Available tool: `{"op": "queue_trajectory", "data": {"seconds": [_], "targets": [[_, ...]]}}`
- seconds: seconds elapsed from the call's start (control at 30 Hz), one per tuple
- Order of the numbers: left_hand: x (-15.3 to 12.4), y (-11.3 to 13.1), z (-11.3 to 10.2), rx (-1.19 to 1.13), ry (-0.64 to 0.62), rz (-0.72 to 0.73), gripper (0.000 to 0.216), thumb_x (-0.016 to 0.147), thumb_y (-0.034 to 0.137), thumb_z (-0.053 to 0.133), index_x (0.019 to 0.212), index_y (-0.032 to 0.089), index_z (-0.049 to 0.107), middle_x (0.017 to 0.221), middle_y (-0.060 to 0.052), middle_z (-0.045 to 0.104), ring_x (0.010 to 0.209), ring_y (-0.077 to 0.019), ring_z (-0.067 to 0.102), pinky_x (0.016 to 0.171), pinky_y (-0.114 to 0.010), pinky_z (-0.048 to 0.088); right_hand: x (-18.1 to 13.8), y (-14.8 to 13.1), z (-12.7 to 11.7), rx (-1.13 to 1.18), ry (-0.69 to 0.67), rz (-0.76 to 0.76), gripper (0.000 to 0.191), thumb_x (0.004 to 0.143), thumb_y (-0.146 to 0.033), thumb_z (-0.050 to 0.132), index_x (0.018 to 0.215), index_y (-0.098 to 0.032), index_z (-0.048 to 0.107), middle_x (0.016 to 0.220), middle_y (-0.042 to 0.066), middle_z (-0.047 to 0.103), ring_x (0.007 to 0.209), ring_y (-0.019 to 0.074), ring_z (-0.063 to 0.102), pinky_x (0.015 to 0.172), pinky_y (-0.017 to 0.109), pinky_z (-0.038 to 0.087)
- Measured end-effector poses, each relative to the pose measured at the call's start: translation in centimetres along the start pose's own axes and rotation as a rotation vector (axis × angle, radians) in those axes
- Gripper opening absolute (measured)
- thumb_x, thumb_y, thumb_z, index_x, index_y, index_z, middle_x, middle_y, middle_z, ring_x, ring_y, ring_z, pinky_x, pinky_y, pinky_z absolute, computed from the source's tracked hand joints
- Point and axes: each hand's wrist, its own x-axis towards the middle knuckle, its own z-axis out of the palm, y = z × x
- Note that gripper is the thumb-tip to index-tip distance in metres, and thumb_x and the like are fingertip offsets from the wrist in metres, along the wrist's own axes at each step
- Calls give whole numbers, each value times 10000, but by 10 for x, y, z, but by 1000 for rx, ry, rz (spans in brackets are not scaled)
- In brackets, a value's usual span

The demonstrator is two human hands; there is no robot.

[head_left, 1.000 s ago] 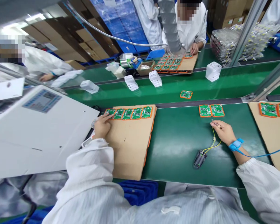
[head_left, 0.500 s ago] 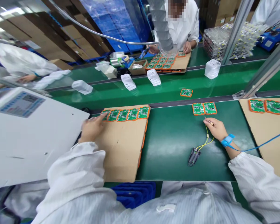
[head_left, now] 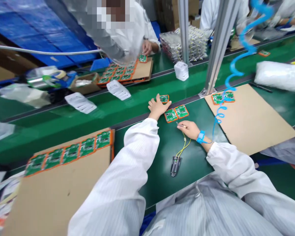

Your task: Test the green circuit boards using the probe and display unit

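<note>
My left hand (head_left: 158,107) reaches forward, fingers spread, at the near edge of the conveyor. Its fingertips are at a green circuit board with an orange rim (head_left: 165,98); whether they touch it I cannot tell. Two joined boards (head_left: 176,113) lie flat on the green table just in front. Below these, my right hand (head_left: 190,130) is closed on a thin metal-tipped probe (head_left: 182,126), with its tip pointing left, close to the boards. Yellow wires (head_left: 181,151) run from there to a dark battery holder (head_left: 176,166) on the table. A blue wrist strap (head_left: 201,136) circles my right wrist.
At left, a cardboard sheet (head_left: 64,193) bears a row of several boards (head_left: 71,152). Another sheet (head_left: 255,124) with two boards (head_left: 223,97) lies at right, behind a coiled blue cord (head_left: 220,115). White plastic housings (head_left: 118,90) stand on the conveyor. A co-worker sits opposite.
My left hand has left the row of boards on the left cardboard and moved right to the board on the conveyor. The view has turned right. My right hand still holds the probe.
</note>
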Motion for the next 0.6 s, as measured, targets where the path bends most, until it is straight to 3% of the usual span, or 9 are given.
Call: {"op": "queue_trajectory", "data": {"seconds": [0.07,0.17,0.3,0.47,0.53,0.6], "targets": [[17,18,24,0,15,-59,968,682,606,650,1446,126,302,1438,-282,309,1329,-448,255,1044,-559,205,1,-1,0,15,-9,11,184,869,-326,556,846,-200,688,840,21,695,771,147,616,733,250,442],[34,25,35,-120,68,-81,854,693,500,687,1379,89,388,1407,-284,352,1323,-436,262,1041,-572,204,3,-2,1,-11,-33,46,192,876,-352,558,846,-208,681,818,8,686,756,141,606,707,238,424],[36,9,25,-685,86,3,703,764,464,625,1340,123,409,1299,-193,500,1284,-314,391,1039,-485,311,6,-3,2,-48,-52,74,215,879,-396,555,816,-228,673,796,-6,672,742,138,594,656,228,388],[-8,-40,-1,-1184,84,140,591,815,678,343,1187,247,503,1115,-89,622,1148,-205,543,944,-389,462,4,-3,1,-32,-37,48,209,879,-382,555,801,-231,677,794,-7,671,719,142,586,631,236,372],[-36,-53,-6,-1388,69,181,562,792,697,352,1125,275,517,1096,-72,626,1146,-189,551,938,-379,478,3,-2,2,-49,-33,39,212,884,-378,545,820,-227,680,805,-1,675,727,144,588,640,238,380],[-64,-57,-5,-1403,74,142,495,787,658,429,1110,292,509,1081,-54,620,1091,-167,582,901,-351,499,1,-2,2,-70,-28,28,218,888,-375,537,853,-218,683,817,12,676,751,152,595,665,244,393]]}}
